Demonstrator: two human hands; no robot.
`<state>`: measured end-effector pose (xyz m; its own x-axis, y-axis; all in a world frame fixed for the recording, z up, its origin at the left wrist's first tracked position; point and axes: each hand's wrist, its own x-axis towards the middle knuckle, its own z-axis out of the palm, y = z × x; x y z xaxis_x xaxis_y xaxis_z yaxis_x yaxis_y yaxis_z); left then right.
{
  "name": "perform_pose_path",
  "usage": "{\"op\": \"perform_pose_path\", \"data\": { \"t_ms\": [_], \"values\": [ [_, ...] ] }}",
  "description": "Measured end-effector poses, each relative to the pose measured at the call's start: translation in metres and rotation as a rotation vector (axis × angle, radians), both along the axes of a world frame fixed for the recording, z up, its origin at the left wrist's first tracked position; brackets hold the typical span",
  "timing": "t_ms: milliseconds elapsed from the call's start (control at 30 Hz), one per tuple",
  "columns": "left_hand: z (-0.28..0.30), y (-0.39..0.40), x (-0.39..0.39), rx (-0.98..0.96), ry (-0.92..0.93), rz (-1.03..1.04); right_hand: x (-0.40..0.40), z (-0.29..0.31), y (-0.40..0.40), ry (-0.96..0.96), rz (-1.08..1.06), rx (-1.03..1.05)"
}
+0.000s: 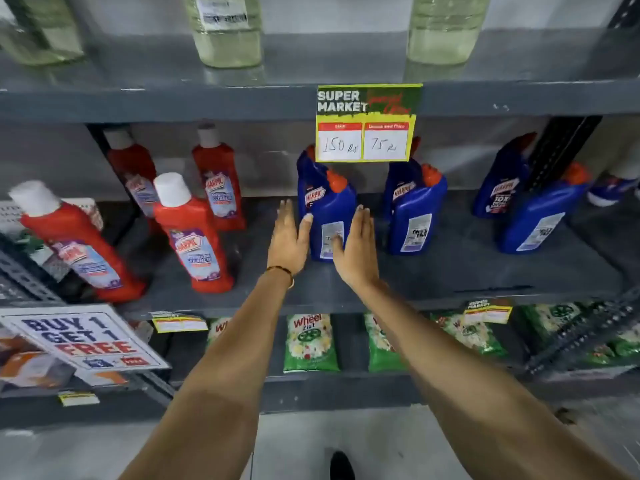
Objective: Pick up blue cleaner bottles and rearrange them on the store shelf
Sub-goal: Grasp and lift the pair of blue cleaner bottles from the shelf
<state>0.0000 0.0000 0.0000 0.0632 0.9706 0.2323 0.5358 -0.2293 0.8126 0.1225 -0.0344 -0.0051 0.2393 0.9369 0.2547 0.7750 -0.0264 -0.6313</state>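
Several blue cleaner bottles with orange caps stand on the grey middle shelf (450, 271). The nearest front one (329, 209) stands between my hands, with another blue bottle right behind it. My left hand (289, 237) is flat against its left side, fingers straight, thumb touching the bottle. My right hand (356, 247) lies flat on its right side, thumb over the label. The bottle rests on the shelf. A second pair of blue bottles (412, 216) stands to the right, a third pair (533, 216) farther right.
Red bottles with white caps (194, 237) stand at the left of the same shelf. A yellow-green price card (367, 123) hangs from the shelf above, over the blue bottles. Clear bottles (225, 32) stand on top; green packets (310, 344) lie below. A "buy 1 get 1 free" sign (83, 337) sticks out lower left.
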Motion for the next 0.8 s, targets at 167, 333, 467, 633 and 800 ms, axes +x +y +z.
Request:
{"op": "perform_pose_path", "data": {
  "t_ms": [167,333,467,633,800],
  "values": [
    [0.010,0.036,0.017,-0.351,-0.507,0.076,-0.014,0.003,0.035,0.454,-0.089,-0.107],
    [0.002,0.057,0.023,-0.500,-0.549,0.024,-0.020,0.006,0.051,0.750,-0.262,-0.269],
    [-0.004,0.067,0.024,-0.530,-0.513,0.047,-0.021,0.007,0.057,0.812,-0.293,-0.305],
    [-0.008,0.067,0.024,-0.602,-0.652,-0.040,-0.023,0.010,0.054,0.917,-0.267,-0.238],
    [0.000,0.056,0.017,-0.625,-0.701,-0.176,-0.013,0.021,0.055,0.889,-0.154,-0.277]
  ]
}}
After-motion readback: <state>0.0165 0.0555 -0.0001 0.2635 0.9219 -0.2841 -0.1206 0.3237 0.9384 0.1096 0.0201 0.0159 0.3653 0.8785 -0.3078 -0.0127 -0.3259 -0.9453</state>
